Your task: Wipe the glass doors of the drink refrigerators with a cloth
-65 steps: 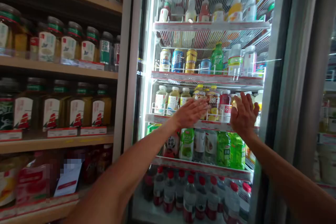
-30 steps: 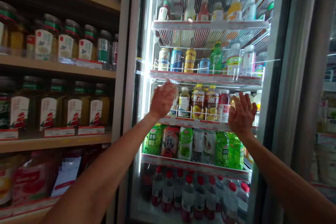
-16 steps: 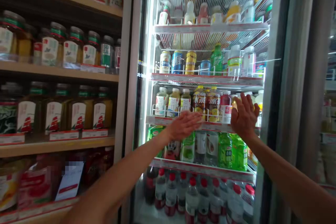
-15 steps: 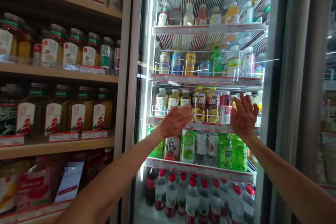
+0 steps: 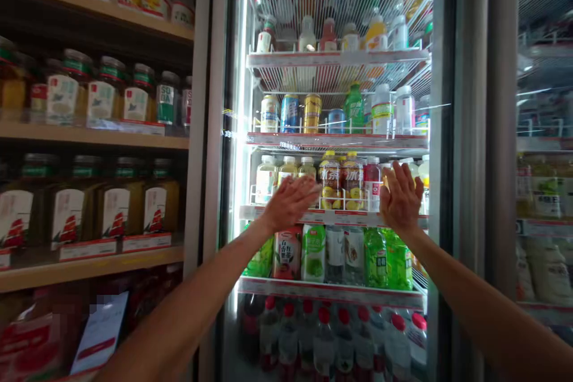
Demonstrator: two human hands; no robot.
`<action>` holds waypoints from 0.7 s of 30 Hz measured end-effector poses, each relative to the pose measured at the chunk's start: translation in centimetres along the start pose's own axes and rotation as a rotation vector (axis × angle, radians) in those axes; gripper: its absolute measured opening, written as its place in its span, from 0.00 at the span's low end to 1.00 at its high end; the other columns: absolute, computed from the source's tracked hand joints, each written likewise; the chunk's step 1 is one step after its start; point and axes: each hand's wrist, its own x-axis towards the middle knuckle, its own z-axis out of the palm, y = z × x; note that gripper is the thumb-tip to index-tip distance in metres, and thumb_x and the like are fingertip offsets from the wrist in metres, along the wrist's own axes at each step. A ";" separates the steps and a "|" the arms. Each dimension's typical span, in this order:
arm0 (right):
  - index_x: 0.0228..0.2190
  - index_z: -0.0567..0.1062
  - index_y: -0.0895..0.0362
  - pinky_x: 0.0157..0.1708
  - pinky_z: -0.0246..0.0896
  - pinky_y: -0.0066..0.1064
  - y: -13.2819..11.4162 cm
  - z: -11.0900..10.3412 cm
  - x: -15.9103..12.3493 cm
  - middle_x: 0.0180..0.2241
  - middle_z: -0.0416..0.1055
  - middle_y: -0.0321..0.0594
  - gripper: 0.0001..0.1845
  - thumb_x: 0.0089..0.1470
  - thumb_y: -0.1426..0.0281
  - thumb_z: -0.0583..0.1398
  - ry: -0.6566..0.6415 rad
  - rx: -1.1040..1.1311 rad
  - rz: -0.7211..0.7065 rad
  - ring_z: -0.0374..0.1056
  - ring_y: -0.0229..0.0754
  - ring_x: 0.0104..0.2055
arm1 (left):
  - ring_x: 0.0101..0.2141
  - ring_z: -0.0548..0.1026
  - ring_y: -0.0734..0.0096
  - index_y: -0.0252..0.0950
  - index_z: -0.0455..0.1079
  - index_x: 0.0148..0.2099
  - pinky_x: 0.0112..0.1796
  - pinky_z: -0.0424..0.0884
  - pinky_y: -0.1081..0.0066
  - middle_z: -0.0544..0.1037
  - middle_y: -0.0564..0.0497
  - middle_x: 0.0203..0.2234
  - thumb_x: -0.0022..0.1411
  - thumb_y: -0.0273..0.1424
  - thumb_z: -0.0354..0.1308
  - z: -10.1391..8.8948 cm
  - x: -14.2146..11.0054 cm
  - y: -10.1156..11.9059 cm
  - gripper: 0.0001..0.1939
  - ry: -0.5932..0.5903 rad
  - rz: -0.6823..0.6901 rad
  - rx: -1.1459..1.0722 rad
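**Glass door** (image 5: 441,101): tall lit pane in a grey metal frame, at the centre of view, between the wooden shelving and a second cooler.

**Left hand** (image 5: 290,203): bare, raised flat before the glass, level with the white wire rail of the fourth shelf down, fingertips angled right.

**Right hand** (image 5: 401,198): bare, raised upright before the glass, just beside the iced-tea bottles.

**Fingers:** extended and spread on both hands, released, grasping nothing; whether the palms touch the pane cannot be told.

**Iced-tea bottles** (image 5: 330,179): plastic, lemon-printed labels, standing behind the door just above the left hand.

**Green bottles** (image 5: 375,258): plastic, packed in a row below the hands.

**Red-capped bottles** (image 5: 323,340): clear plastic, crowded on the lowest visible shelf.

**Metal cans** (image 5: 290,113): blue and gold, upright on the shelf above the hands.

**Glass jars** (image 5: 101,89): green-banded lids, paper labels, pale contents, on the wooden shelving to the left.

**Square amber bottles** (image 5: 116,209): white labels, one wooden shelf lower.

**Second cooler** (image 5: 541,131): glass-fronted, bottles inside, at the far right.
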 end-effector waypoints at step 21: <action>0.56 0.58 0.54 0.59 0.38 0.46 -0.1 0.2 -0.2 0.59 0.55 0.45 0.25 0.57 0.66 0.48 0.009 -0.012 -0.017 0.45 0.46 0.63 | 0.61 0.49 0.58 0.34 0.54 0.60 0.57 0.47 0.50 0.53 0.43 0.61 0.64 0.33 0.41 -0.5 6.3 -5.8 0.23 0.211 -0.754 0.046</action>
